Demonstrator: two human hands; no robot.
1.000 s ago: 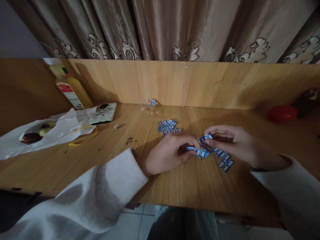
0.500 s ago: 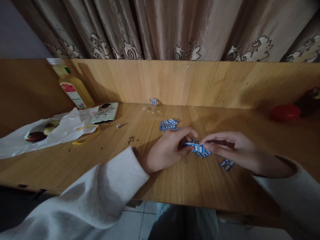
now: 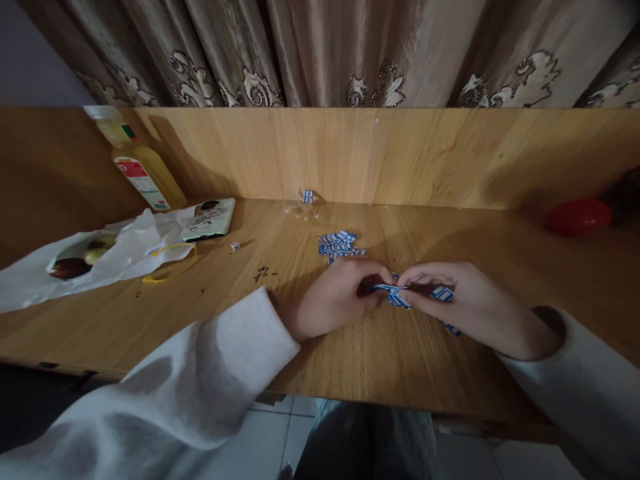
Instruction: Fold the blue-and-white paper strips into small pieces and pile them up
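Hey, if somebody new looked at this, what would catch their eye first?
Probably the left hand and right hand, fingers pinching a thin blue-and-white piece between them, right of the middle. Next, the glossy red object at the far right of the wooden desk, then the bottle of yellow liquid at the back left.

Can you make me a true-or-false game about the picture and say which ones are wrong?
1. The left hand and right hand both touch blue-and-white cards. True.
2. Both hands wear gloves. False: they are bare.
3. A bottle is on the picture's left side. True.
4. The stuff in the bottle is blue. False: it looks yellowish.
5. Something red is between the hands. False: the red object is at the far right.
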